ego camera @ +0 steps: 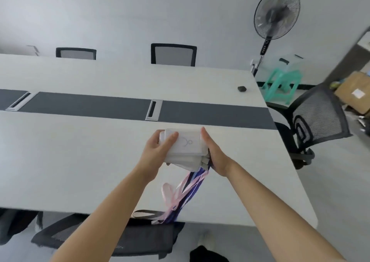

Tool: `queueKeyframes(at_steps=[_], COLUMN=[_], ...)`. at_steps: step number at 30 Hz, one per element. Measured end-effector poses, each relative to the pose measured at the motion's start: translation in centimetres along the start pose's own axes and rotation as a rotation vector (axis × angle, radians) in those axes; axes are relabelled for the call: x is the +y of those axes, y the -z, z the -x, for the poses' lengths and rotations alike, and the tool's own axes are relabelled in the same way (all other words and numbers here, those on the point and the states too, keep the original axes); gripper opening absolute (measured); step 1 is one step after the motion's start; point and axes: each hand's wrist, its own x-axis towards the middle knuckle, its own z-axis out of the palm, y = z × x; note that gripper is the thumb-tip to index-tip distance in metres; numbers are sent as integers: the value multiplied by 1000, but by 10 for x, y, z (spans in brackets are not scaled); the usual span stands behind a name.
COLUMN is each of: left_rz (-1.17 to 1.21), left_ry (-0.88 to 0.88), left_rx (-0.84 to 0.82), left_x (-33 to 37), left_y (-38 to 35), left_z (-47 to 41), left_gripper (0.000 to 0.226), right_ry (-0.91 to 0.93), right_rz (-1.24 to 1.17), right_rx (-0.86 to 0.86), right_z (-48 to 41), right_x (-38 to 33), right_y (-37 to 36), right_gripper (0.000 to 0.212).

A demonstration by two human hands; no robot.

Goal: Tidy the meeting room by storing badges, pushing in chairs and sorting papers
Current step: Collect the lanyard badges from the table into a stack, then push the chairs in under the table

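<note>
Both hands are busy here. Our left grip (pixel 158 149) is curled round the left end of the stack of badges (pixel 187 148), with the thumb lying across the top card. Our right grip (pixel 215 154) clamps the other end, fingers wrapped round the side where the straps come out. So the stack is pinched between the two, held just over the surface (pixel 80 151) towards its right end, with the cards roughly squared up. The lanyards (pixel 180 193) (pink, blue, purple and one grey loop) dangle from the right side of the stack and trail down to the near edge, by the near chair (pixel 124 239) right in front of us.

As for progress, we reckon the badges are gathered into one bundle but not stored yet. We can't spot a box or drawer that's obviously meant for them.

The two far chairs (pixel 173 54) look tucked against the far edge, so those seem done. The near chair looks partly under the edge. The end chair (pixel 318 119) is turned away from the corner and probably needs pushing in.

We don't see any papers from here, so we can't tell where that part stands. There's also a small black thing (pixel 241 88) sitting near the far right corner.
</note>
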Motion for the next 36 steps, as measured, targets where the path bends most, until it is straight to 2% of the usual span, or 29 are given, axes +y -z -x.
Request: queueKeyframes(at_steps=[3, 7, 9, 11, 12, 15, 18, 20, 23, 25, 29, 34, 36], left_rz=[22, 236, 353, 366, 343, 259, 115, 10, -55, -36, 71, 218, 235], left_ry=[-61, -65, -61, -66, -67, -50, -7, 88, 309, 474, 716, 671, 681], left_rx=[-44, -5, 63, 137, 166, 186, 262, 319, 375, 423, 560, 750, 773], left_x=[19, 46, 63, 75, 77, 60, 14, -29, -106, -152, -206, -227, -230], left_y=[-23, -57, -73, -91, -101, -139, -164, -177, -198, -211, -230, -249, -255], left_z=[-9, -25, -37, -50, -54, -66, -78, -81, -78, -70, -58, -72, -77], left_gripper=[46, 55, 53, 53, 51, 39, 37, 37, 36, 38, 44, 55, 60], right_ry=[71, 117, 105, 124, 135, 131, 40, -66, -227, -318, -470, -484, -483], right_rz=[-146, -213, -88, 58, 104, 159, 178, 266, 403, 456, 505, 559, 585], right_rx=[-22, -16, 42, 200, 311, 602, 745, 740, 630, 545, 427, 383, 372], right_z=[18, 34, 39, 38, 35, 30, 28, 28, 26, 24, 23, 19, 19], right_x=[-15, -16, -14, -14, -13, -2, 26, 53, 105, 138, 181, 204, 208], right_y=[23, 68, 87, 103, 112, 152, 196, 222, 254, 270, 288, 297, 299], right_gripper=[88, 92, 73, 44, 38, 31, 12, 11, 11, 15, 8, 19, 22])
